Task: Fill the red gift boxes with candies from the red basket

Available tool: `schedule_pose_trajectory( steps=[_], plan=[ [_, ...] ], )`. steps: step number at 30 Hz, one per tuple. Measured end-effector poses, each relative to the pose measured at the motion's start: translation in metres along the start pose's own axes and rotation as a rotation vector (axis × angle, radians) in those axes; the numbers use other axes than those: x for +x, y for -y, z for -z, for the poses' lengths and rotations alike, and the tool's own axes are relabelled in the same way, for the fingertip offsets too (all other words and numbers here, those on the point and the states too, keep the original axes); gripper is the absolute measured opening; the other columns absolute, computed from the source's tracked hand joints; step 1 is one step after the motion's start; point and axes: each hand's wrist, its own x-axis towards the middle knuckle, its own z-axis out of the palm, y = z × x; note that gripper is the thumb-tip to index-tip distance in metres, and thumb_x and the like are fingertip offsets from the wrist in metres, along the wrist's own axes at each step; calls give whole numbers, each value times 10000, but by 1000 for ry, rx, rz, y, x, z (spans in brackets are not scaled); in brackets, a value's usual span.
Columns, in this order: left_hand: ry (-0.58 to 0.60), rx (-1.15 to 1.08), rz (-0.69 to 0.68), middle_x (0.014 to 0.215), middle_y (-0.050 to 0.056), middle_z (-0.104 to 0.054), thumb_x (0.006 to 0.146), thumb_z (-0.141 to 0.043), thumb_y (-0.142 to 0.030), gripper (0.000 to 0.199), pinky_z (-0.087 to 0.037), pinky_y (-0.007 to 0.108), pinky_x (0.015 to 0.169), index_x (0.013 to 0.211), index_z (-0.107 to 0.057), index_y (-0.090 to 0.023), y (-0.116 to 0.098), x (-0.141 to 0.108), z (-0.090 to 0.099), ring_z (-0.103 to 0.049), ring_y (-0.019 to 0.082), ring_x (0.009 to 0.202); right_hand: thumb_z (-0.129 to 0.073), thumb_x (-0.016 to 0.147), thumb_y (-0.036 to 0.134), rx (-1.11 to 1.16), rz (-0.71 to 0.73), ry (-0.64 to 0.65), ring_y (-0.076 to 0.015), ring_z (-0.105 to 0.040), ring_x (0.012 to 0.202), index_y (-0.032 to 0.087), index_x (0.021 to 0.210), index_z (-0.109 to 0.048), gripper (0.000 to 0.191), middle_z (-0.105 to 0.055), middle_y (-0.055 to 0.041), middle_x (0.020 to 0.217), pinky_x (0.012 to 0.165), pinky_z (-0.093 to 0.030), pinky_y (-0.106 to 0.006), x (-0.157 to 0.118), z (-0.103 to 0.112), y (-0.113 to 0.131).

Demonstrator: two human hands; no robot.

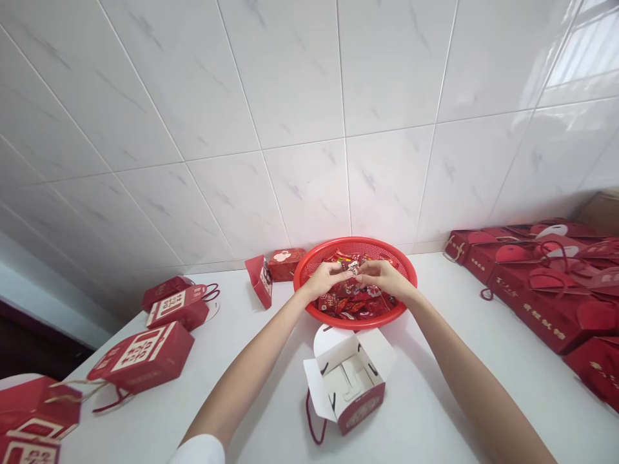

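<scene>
Both my hands are over a red plastic basket point(355, 243) filled with red-wrapped candies point(343, 306). My left hand point(325, 280) and my right hand point(384, 278) pinch one small wrapped candy point(353, 265) between their fingertips, the two thumbs almost meeting on it. In front of the basket, between my forearms, stands an open gift box point(360, 412), its white flaps spread and its inside bare. A dark red cord handle point(314, 422) hangs off its left side.
Several closed red gift boxes point(145, 354) stand along the left of the white table point(261, 412). Rows of red boxes point(527, 296) fill the right side. A small red box point(285, 265) and a folded red card point(261, 281) are by the tiled wall point(304, 187).
</scene>
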Motion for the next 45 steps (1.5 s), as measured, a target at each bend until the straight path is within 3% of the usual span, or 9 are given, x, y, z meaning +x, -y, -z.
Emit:
schedule_pose_trajectory(
  steps=[6, 10, 18, 24, 28, 31, 36, 42, 45],
  plan=[
    [13, -97, -32, 836, 57, -727, 726, -770, -527, 418, -476, 318, 808, 841, -750, -126, -8, -1, -3, -626, 198, 830, -711, 746, 465, -132, 28, 44, -148, -587, 629, 185, 700, -582, 312, -619, 12, 668, 570, -454, -266, -3, -4, 2],
    [-86, -163, -56, 812, 49, -734, 710, -784, -516, 387, -475, 311, 808, 790, -761, -138, -10, 4, -8, -632, 193, 822, -679, 787, 535, -122, 92, 37, -179, -626, 708, 183, 759, -602, 361, -665, -17, 751, 653, -499, -303, -3, -7, 3],
    [-151, -480, 164, 845, 73, -744, 547, -894, -457, 411, -512, 322, 792, 755, -762, -128, -20, 13, -23, -660, 204, 842, -663, 820, 565, -81, 222, -42, -174, -595, 754, 187, 777, -600, 386, -628, -14, 793, 712, -498, -314, -5, -4, 8],
    [-122, -146, 97, 978, 87, -754, 739, -773, -468, 436, -526, 358, 831, 1038, -749, -152, -12, 10, -2, -680, 220, 876, -739, 746, 525, 109, 90, -209, -177, -640, 698, 200, 780, -598, 356, -657, -11, 756, 670, -525, -312, -3, -1, 2],
    [143, 348, 68, 1068, 108, -757, 706, -792, -294, 350, -499, 388, 928, 1026, -755, -158, -8, 8, 13, -683, 292, 1015, -811, 622, 453, 348, 10, -351, -168, -662, 608, 207, 759, -571, 370, -643, 15, 729, 662, -549, -326, 2, 6, -5],
    [341, 607, 17, 1225, 120, -711, 740, -749, -266, 424, -460, 390, 994, 1153, -722, -172, -10, 11, 7, -645, 319, 1137, -828, 578, 387, 450, -17, -385, -145, -655, 574, 208, 765, -575, 361, -648, 26, 741, 672, -559, -320, 4, 9, -8],
    [493, 861, 79, 1347, 164, -621, 662, -814, -344, 759, -467, 405, 974, 1368, -582, -187, -11, 25, -16, -600, 369, 1190, -835, 520, 348, 558, -71, -438, -137, -636, 556, 213, 726, -578, 356, -666, 29, 675, 611, -548, -280, 4, 10, -5],
    [429, 753, 122, 1208, 90, -713, 753, -673, -189, 493, -464, 333, 945, 1245, -677, -180, -8, 32, -15, -640, 291, 1112, -830, 498, 340, 639, -114, -545, -119, -574, 500, 213, 711, -611, 331, -649, 34, 580, 492, -483, -232, 5, 12, -4],
    [355, 524, 167, 1065, 46, -746, 804, -643, -245, 330, -491, 267, 783, 1113, -735, -174, -9, 26, -5, -669, 208, 911, -813, 515, 337, 640, -119, -544, -118, -543, 474, 213, 702, -618, 297, -671, 19, 597, 447, -446, -236, 6, 13, -6]
  ],
)
